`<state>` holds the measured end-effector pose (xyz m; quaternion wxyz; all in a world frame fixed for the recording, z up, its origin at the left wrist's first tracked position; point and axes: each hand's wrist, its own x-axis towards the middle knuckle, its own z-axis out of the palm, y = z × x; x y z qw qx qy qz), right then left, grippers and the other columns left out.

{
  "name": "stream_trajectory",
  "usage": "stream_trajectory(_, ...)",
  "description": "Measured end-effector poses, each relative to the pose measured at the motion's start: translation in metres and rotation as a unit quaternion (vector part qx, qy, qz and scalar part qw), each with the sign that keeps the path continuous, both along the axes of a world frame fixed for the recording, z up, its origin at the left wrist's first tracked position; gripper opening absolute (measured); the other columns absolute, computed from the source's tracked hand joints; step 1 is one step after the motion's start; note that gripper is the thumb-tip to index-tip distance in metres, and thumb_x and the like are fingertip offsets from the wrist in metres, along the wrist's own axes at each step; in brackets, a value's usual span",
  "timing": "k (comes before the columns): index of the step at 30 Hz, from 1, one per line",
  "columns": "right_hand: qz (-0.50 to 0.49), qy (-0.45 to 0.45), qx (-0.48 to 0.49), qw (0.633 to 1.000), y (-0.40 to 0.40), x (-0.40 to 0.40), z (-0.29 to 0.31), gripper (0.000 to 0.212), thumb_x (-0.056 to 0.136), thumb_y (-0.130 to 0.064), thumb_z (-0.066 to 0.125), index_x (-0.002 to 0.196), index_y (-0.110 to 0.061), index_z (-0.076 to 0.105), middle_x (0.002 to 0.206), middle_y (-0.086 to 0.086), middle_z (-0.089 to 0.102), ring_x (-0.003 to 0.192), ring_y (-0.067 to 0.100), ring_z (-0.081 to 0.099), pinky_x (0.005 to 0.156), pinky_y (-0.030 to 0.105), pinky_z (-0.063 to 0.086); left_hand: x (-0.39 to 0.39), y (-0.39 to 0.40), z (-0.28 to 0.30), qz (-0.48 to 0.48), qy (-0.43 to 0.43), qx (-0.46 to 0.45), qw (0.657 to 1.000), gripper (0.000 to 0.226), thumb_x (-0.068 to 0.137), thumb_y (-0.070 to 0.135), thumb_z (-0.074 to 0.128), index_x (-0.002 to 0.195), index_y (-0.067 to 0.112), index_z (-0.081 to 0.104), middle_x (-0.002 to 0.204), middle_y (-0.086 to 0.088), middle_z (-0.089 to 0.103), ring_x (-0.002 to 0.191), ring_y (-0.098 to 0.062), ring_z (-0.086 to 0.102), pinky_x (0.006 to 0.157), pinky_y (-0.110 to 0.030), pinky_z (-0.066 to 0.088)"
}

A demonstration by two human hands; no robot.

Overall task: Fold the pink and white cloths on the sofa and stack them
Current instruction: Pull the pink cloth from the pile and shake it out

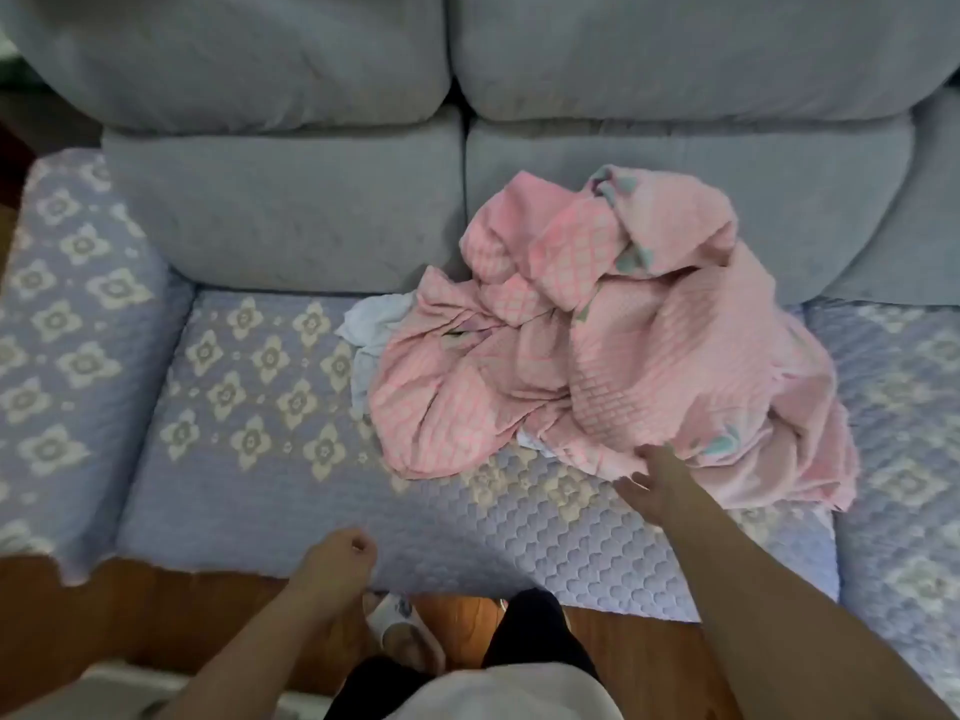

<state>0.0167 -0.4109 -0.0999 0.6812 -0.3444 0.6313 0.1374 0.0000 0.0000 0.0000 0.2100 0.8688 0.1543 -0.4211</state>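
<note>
On the sofa seat, right of its middle, the pink cloth (597,356) lies in a crumpled heap, with the white cloth (371,319) poking out from under its left edge. The right hand (649,480) reaches to the heap's near edge, fingers extended and touching the pink fabric. The left hand (337,558) hovers by the seat's front edge, fingers clenched on nothing. The quilted sofa cover (249,407) bears a flower pattern

Bare seat cover (249,459) left of crumpled pink cloth (597,356); back cushions (291,210) behind.
</note>
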Motion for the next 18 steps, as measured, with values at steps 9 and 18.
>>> stream_trajectory(9, -0.082, -0.047, 0.05, 0.994, -0.006, 0.013, -0.018, 0.02, 0.105, -0.015, 0.045, 0.12, -0.006, 0.057, 0.122, 0.013, 0.06, 0.121, 0.028, 0.057, 0.093, 0.039, 0.048, -0.012, -0.048, -0.083, -0.142, 0.048, 0.001, 0.989, 0.025, 0.1, 0.024, 0.043, 0.078, 0.025, 0.052, 0.093, -0.001, 0.061, 0.09, -0.016, 0.057, 0.086, -0.031, 0.047)
stream_trajectory(18, -0.293, -0.142, 0.019, 0.945, -0.026, -0.069, 0.061, 0.041, 0.094, -0.013, 0.055, 0.134, -0.01, 0.06, 0.13, 0.009, 0.067, 0.119, 0.025, 0.065, 0.11, 0.039, 0.042, 0.061, -0.07, -0.25, -0.449, -0.135, 0.083, 0.879, 0.068, 0.072, 0.022, 0.076, 0.137, 0.032, 0.057, 0.162, -0.016, 0.028, 0.145, -0.045, 0.03, 0.104, -0.059, 0.04)
